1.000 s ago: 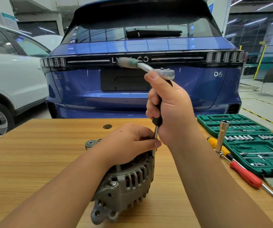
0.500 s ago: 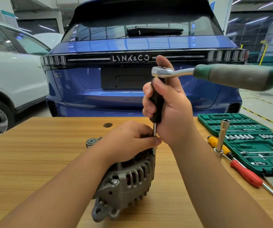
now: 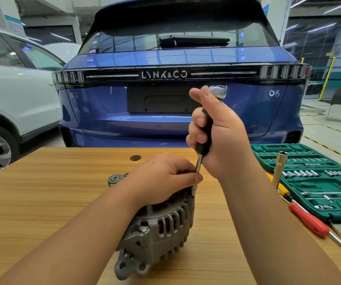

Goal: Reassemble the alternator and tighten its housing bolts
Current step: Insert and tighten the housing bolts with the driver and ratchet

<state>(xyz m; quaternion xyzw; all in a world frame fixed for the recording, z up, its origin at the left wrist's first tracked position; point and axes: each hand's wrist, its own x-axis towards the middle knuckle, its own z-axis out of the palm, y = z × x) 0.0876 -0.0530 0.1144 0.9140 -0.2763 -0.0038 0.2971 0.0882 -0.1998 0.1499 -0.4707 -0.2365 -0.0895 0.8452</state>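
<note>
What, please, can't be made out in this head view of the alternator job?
- The socket and bolt: hidden behind the left hand where the extension meets the alternator.
- The ratchet head: blurred, and its handle cannot be seen; the right hand covers the grip below.
- Socket sizes in the green case: too small to read, and the case is cut off by the right edge.
- The red screwdriver tip: cut off by the right edge.
</note>
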